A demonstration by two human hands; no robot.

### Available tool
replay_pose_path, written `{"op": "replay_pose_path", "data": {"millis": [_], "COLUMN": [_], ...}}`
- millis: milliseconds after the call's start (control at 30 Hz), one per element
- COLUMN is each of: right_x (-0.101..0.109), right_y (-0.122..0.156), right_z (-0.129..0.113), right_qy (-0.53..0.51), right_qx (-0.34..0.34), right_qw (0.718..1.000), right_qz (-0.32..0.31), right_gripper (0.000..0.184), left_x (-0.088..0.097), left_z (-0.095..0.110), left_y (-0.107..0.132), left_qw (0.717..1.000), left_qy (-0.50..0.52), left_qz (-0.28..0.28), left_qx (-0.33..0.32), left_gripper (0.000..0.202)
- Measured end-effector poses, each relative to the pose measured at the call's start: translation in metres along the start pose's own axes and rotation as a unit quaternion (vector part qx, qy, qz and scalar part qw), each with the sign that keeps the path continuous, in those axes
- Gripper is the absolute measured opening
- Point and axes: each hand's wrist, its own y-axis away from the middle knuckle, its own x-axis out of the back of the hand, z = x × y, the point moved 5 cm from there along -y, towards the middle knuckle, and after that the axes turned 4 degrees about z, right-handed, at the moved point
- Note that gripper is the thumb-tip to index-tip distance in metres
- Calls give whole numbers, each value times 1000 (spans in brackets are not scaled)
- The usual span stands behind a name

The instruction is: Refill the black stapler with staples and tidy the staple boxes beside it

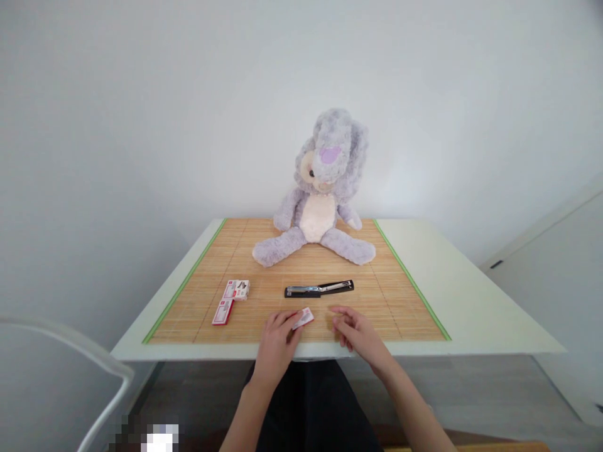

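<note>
the left hand holds a small red-and-white box by its left end, thumb on the near side and fingers on the far side; the box lies at a slant low over the bamboo mat, close to its front edge, and whether it touches the mat i cannot tell. the right hand is to the right of the box and apart from it, fingers loosely curled, a modest gap between index finger and thumb. just beyond the box, a black-and-silver stapler lies unfolded across the mat, with a slight bend at its middle. off to the left, well apart from the hands, three more small boxes sit close together: a red-and-white one nearest the front edge, with the other two behind it, side by side. farther back, a grey-lilac plush rabbit sits on the mat with legs spread, one long ear hanging over part of its face. the mat's green-edged sides rest on a white table set by a pale wall.
</note>
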Motion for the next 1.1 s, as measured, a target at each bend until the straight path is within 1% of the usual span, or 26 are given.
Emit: {"op": "replay_pose_path", "data": {"millis": [67, 167, 300, 467, 533, 600, 667, 767, 833, 900, 1000, 1100], "right_x": [-6, -4, 2, 0, 2, 10, 20, 33, 33, 27, 19, 20], "right_y": [-1, -3, -5, -7, -9, -12, -16, -21, -24, -27, -32, -34], "right_z": [2, 2, -1, -1, 1, 4, 5, 4, 3, 4, 6, 7], "right_qy": [-19, -39, -46, -24, -5, 22, 56, 108, 137, 159, 188, 223], "right_qx": [-32, -64, -87, -95, -94, -85, -65, -22, -2, 7, 15, 22], "right_qw": [999, 997, 995, 994, 995, 996, 996, 993, 989, 986, 981, 974], "right_qz": [-19, -28, -30, -40, -38, -26, -1, 46, 58, 47, 36, 43], "right_gripper": [54, 47, 46, 48, 49, 49, 47, 39, 36, 34, 35, 35], "left_x": [-14, -28, -36, -40, -40, -38, -32, -24, -21, -22, -22, -21], "left_z": [12, 24, 30, 31, 29, 25, 18, 8, 4, 3, 2, -2], "left_y": [-11, -25, -34, -37, -37, -38, -39, -41, -42, -43, -44, -45], "left_qw": [999, 995, 992, 990, 990, 990, 991, 992, 992, 992, 993, 993], "left_qy": [31, 63, 84, 89, 88, 84, 75, 60, 53, 48, 44, 47], "left_qz": [-31, -61, -81, -93, -98, -98, -95, -92, -96, -97, -92, -89], "left_qx": [-22, -37, -46, -48, -53, -56, -56, -56, -60, -63, -62, -63], "left_gripper": [39, 41, 44, 41, 42, 47, 52, 53, 52, 48, 38, 34]}}
